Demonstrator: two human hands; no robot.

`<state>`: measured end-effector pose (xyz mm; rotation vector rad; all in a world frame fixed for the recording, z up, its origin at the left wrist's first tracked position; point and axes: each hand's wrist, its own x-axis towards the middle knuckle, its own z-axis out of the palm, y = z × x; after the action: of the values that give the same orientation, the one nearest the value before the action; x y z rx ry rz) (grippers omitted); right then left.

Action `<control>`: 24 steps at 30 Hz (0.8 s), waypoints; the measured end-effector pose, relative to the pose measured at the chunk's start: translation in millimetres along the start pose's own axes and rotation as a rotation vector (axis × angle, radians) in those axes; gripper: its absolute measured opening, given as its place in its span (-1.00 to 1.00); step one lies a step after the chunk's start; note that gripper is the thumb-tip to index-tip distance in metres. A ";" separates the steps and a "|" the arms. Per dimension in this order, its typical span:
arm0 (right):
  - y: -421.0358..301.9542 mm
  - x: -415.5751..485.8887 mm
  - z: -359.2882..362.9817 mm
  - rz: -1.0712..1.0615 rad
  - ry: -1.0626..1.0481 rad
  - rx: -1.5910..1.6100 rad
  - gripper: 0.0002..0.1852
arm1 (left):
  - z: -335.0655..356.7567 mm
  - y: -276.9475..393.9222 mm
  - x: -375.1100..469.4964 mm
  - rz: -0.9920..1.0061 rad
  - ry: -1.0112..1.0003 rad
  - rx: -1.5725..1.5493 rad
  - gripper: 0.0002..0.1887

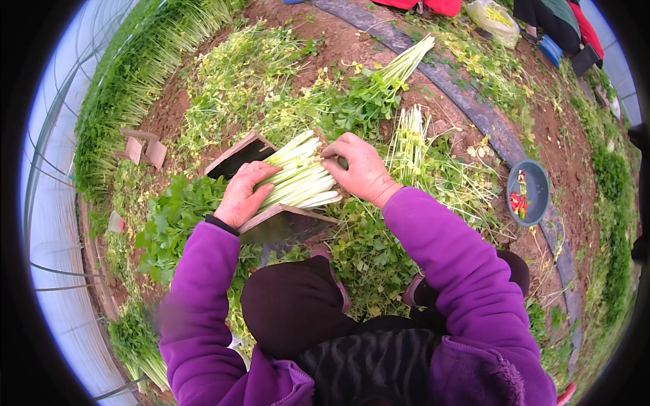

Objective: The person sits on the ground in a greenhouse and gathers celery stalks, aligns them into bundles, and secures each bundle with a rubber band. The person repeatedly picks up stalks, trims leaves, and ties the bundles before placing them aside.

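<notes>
A bunch of pale celery stalks lies across a wooden holder with dark side boards, right in front of my knees. Its green leaves spill out to the left. My left hand grips the stalks from above at the holder's left part, thumb and fingers laid over them. At the root ends, on the right, my right hand pinches a stalk end between thumb and fingers; the fingertips partly hide what they hold.
Another celery bunch lies beyond the holder, near loose pale stalks. A grey basin with red and yellow pieces stands right. Small wooden pieces lie left. Standing celery lines the plastic wall; other people are far right.
</notes>
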<state>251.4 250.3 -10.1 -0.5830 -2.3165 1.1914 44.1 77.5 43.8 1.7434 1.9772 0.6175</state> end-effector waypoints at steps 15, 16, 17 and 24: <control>35.5 -11.5 12.3 0.381 0.226 0.374 -0.77 | 7.6 -5.7 6.5 -0.036 0.027 -0.136 -0.73; 45.8 -13.4 12.7 0.424 0.292 0.329 -0.77 | 8.2 -6.8 6.2 -0.064 0.029 -0.155 -0.74; 56.4 -14.7 11.7 0.462 0.356 0.285 -0.78 | 8.8 -7.6 5.8 -0.064 0.028 -0.167 -0.73; 124.8 -33.8 -44.5 0.545 -0.373 -0.114 -0.63 | 5.9 -3.6 4.4 -0.106 -0.013 -0.164 -0.70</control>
<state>323.6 326.0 -98.2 -1.1767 -2.6398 1.5172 44.2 81.8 36.8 1.5319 1.9369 0.7088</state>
